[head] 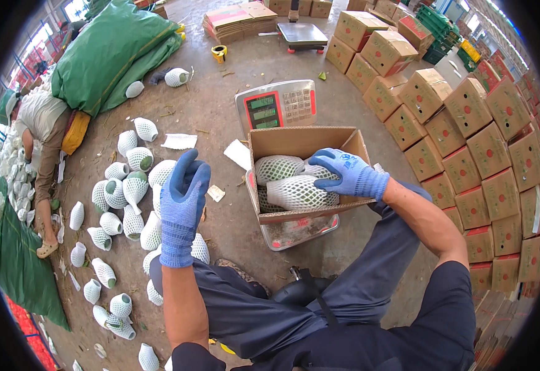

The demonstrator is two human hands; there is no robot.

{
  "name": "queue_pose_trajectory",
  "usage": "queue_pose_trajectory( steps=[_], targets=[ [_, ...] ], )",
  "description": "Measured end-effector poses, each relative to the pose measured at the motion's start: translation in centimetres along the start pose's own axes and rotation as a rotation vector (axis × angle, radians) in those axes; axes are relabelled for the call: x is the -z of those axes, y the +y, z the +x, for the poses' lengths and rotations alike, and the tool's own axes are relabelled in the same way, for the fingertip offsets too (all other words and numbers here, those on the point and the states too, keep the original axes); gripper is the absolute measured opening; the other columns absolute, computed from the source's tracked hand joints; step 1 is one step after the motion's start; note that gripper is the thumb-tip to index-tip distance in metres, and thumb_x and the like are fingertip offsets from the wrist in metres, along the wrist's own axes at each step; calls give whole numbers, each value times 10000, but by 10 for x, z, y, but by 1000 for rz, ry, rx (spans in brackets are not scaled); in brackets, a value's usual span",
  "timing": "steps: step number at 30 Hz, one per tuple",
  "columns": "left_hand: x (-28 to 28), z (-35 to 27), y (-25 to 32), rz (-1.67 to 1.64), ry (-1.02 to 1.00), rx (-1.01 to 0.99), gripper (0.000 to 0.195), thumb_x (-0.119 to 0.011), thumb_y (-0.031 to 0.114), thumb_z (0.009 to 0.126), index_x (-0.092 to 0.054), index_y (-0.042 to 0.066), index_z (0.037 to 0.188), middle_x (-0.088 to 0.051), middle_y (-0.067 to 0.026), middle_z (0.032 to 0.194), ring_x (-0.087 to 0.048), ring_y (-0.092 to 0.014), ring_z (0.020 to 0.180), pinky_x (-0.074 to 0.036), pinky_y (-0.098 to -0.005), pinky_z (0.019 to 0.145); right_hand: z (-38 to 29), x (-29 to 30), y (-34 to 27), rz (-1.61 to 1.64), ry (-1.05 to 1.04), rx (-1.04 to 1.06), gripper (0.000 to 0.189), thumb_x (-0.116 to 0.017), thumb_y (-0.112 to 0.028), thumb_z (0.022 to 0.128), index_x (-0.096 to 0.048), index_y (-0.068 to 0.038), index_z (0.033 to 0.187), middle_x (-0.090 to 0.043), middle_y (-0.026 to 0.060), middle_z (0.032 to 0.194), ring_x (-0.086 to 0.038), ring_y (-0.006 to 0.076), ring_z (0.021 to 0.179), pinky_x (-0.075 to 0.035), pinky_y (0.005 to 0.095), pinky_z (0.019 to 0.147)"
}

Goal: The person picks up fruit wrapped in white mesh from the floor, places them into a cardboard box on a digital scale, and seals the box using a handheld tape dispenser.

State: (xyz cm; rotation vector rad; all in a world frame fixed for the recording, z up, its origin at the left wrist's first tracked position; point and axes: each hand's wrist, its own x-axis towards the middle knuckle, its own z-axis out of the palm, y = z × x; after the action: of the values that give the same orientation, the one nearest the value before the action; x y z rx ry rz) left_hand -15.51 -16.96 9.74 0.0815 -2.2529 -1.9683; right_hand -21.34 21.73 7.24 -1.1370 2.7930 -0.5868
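My left hand, in a blue knit work glove with a darker coated palm, is raised over the floor left of the box and holds nothing. My right hand, gloved alike, reaches into an open-topped cardboard carton. Its thumb and fingers straddle a green fruit in white foam netting, partly hidden under the hand. In front of that one lies a larger netted fruit, with another netted fruit at the back left. Under the carton is a digital platform scale with its lit display panel behind.
Many netted fruits lie across the floor at left. Stacked cartons curve along the right. A tape roll, flattened cardboard and a second scale are farther back. Another person bends beside a green tarp.
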Motion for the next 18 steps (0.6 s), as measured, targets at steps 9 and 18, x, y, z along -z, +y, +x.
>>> queue_pose_trajectory(
  steps=[9,18],
  targets=[
    [-8,3,-2,47,20,-15,522,-761,185,999,-586,-18,1447,-688,-53,1104,-656,-108,956,-552,-255,832,46,-22,-7,-150,-116,78,587,-711,-481,945,-622,-91,1375,-629,167,1330,-633,361,1219,-516,465,1040],
    [-15,2,-10,109,-23,1,431,-718,193,1029,-634,4,1408,-684,-39,1083,-617,-89,929,-524,-257,825,65,-59,7,-96,-456,12,665,-781,-478,858,-603,-69,1350,-660,192,1287,-647,419,1178,-528,492,1010]
  ],
)
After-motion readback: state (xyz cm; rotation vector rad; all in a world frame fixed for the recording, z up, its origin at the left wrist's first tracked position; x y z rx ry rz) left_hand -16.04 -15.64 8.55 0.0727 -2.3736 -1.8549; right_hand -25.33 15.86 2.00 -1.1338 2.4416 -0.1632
